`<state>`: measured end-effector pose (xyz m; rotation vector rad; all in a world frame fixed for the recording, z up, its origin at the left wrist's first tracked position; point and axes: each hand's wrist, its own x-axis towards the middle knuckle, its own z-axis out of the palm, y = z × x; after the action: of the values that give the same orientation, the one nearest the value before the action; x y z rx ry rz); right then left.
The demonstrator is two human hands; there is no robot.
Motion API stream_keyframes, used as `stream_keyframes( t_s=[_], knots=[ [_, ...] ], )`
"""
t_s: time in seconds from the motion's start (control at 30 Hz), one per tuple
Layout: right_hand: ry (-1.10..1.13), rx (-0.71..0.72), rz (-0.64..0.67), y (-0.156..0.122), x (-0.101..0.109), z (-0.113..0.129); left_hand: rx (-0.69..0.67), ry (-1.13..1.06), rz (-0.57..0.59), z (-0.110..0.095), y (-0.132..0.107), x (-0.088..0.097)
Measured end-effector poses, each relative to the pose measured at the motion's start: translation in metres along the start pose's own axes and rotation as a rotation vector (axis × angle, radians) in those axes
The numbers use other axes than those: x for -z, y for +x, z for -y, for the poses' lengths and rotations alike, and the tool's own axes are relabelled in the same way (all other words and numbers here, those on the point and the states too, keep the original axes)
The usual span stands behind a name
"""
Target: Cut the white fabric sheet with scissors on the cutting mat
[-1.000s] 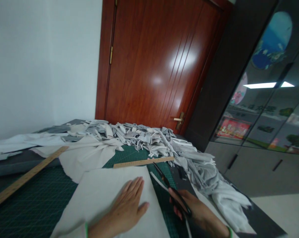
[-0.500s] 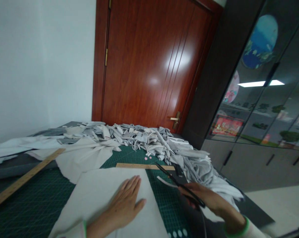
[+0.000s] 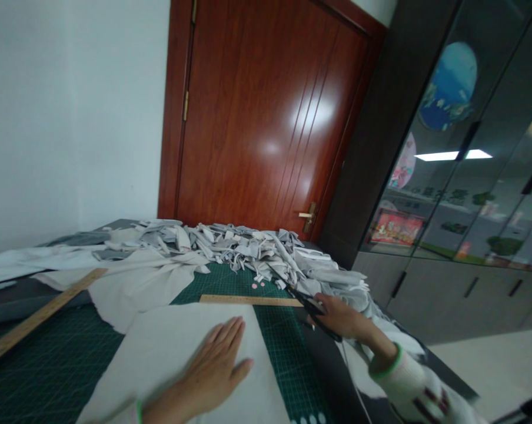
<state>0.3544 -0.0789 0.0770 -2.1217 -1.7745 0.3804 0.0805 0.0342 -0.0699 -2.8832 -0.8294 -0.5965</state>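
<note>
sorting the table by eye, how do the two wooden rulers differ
The long ruler runs diagonally at the table's left edge; the short ruler lies almost level across the green mat. The long ruler lies partly on grey tabletop and under cloth at its far end; the short ruler lies along the far edge of the cloth sheet. Both are flat, pale wood.

The scissors point(image 3: 312, 309) are black and long-bladed, gripped by the handles, blades pointing up and away from the grip toward the heap of scraps; whether the blades are parted is too blurred to tell. The cloth point(image 3: 169, 353) is a pale grey, flat sheet with a straight right edge, spread well to the left of the grip.
</note>
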Motion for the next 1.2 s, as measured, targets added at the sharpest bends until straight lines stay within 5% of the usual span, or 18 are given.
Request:
stream_keyframes(
  t_s=[0.17, 0.6, 0.9, 1.2],
  knots=[
    [-0.136, -0.037, -0.007, 0.022, -0.032, 0.001, 0.026, -0.02, 0.139, -0.006, 0.002, 0.017],
    [-0.276, -0.151, -0.076, 0.039, -0.086, -0.014, 0.044, -0.043, 0.188, -0.01, 0.001, 0.026],
    [-0.309, -0.039, -0.003, 0.039, -0.079, -0.017, 0.051, -0.058, 0.166, -0.007, 0.0, 0.021],
    [-0.392, -0.118, -0.097, 0.038, -0.082, -0.006, 0.029, -0.038, 0.132, -0.006, -0.002, 0.016]
  ],
)
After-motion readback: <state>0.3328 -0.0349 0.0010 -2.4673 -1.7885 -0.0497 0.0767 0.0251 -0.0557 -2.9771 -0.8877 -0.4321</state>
